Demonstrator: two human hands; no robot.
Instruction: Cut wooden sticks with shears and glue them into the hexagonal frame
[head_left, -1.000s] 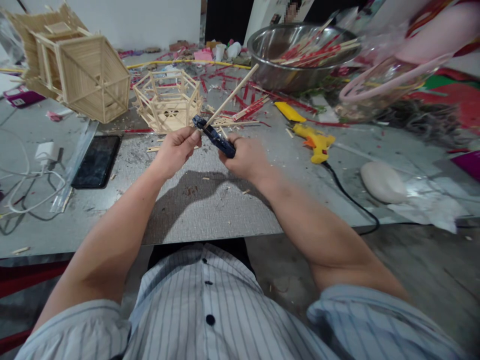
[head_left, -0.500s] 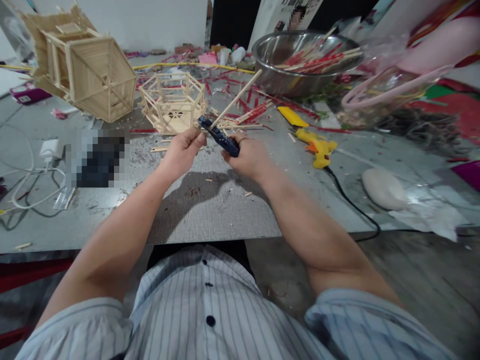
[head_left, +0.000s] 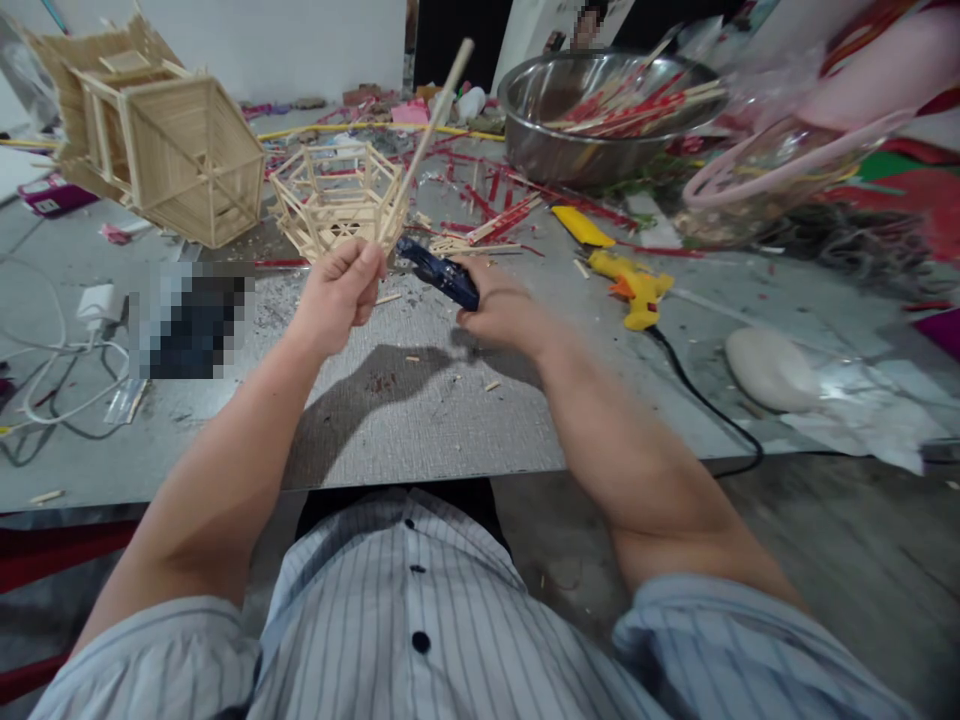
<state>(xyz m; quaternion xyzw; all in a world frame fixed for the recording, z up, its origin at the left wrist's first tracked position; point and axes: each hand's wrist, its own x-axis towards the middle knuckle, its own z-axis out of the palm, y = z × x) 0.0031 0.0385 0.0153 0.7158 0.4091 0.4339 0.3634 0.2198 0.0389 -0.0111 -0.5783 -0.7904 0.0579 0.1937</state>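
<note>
Closed round the lower end of a pale wooden stick, my left hand holds it up, tilted to the right. My right hand grips a dark blue hand tool, whose tip points left toward my left hand without touching the stick. Just behind my left hand stands an open hexagonal frame of thin sticks. A larger wooden stick model lies tipped on its side at the back left.
A steel bowl with red and pale sticks stands at the back. At the right are a yellow glue gun with a black cord, a white mouse-like object and a pink-rimmed container. A white charger with cables lies left.
My left hand has moved left and turned upward with the stick, which is now apart from the tool. My right hand still holds the tool in nearly the same place.
</note>
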